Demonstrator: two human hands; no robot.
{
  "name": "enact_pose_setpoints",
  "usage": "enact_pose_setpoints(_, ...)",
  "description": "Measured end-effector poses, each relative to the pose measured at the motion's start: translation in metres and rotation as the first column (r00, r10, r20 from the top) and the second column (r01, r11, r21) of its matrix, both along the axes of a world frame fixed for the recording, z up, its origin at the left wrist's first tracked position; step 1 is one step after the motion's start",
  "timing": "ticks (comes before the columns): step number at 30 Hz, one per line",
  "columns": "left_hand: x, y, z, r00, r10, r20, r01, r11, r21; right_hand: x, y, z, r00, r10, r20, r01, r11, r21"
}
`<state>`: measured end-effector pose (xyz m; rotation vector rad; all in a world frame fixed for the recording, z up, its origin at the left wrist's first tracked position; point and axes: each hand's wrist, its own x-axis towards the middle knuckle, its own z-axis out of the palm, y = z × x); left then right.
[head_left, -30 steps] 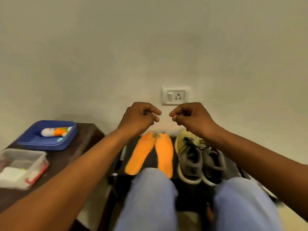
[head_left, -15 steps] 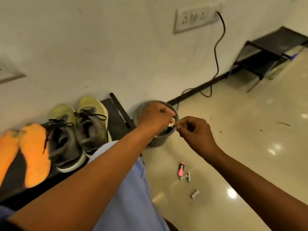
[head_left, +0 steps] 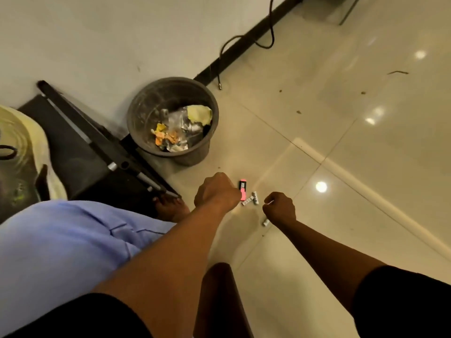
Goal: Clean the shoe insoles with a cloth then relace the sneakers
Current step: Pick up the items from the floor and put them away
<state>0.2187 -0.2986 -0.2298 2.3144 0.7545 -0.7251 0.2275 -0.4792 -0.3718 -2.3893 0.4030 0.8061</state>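
glossy tiled floor [head_left: 366, 167]. grey bin [head_left: 170, 120] of scraps by the wall. pale sneaker [head_left: 26, 152] at frame's left edge, on a black rack [head_left: 80, 154]. left hand [head_left: 217, 192] fisted, contents hidden. right hand [head_left: 279, 208] curled, pinching something tiny, unclear. pink lighter [head_left: 243, 190], batteries [head_left: 251, 199] between them.

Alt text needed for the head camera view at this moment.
Two closed bare hands, left hand and right hand, hover above a glossy tiled floor scattered with small batteries and a pink lighter-like item. A round grey waste bin holding scraps stands by the wall.
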Motion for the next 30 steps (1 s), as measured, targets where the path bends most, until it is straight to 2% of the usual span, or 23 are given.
enact_pose_setpoints(3, 0.003, 0.001, -0.018, 0.999, 0.022, -0.026, -0.022, 1.000, 0.005, -0.010, 0.000, -0.030, 0.995, -0.038, -0.095, 0.032, 0.998, -0.063)
enact_pose_setpoints(7, 0.004, -0.007, -0.034, 0.998, 0.047, -0.038, -0.050, 0.996, -0.071, -0.020, 0.002, -0.055, 0.983, -0.136, -0.122, 0.123, 0.987, -0.107)
enact_pose_setpoints(13, -0.003, -0.012, -0.056, 0.991, -0.092, -0.097, 0.078, 0.988, -0.133, -0.018, -0.004, -0.079, 0.951, -0.283, -0.128, 0.271, 0.957, -0.104)
enact_pose_setpoints(16, -0.007, -0.012, -0.060, 0.984, -0.127, -0.124, 0.109, 0.984, -0.143, -0.017, -0.011, -0.082, 0.925, -0.354, -0.141, 0.354, 0.935, -0.027)
enact_pose_setpoints(19, -0.008, -0.008, -0.063, 0.978, -0.176, -0.111, 0.165, 0.980, -0.108, -0.019, -0.013, -0.075, 0.839, -0.506, -0.199, 0.539, 0.821, 0.185)
enact_pose_setpoints(21, -0.009, -0.006, -0.063, 0.969, -0.226, -0.104, 0.220, 0.973, -0.065, -0.019, -0.010, -0.063, 0.796, -0.545, -0.264, 0.605, 0.722, 0.336)
enact_pose_setpoints(25, -0.011, -0.005, -0.067, 0.957, -0.278, -0.082, 0.275, 0.960, -0.043, -0.020, 0.010, -0.029, 0.768, -0.491, -0.412, 0.636, 0.507, 0.582)
enact_pose_setpoints(28, -0.015, -0.007, -0.064, 0.949, -0.313, -0.019, 0.313, 0.949, -0.038, -0.021, 0.033, -0.002, 0.767, -0.424, -0.482, 0.635, 0.397, 0.662)
enact_pose_setpoints(30, -0.014, -0.008, -0.062, 0.935, -0.353, 0.029, 0.352, 0.936, 0.030, -0.021, 0.047, 0.010, 0.767, -0.385, -0.513, 0.634, 0.334, 0.697)
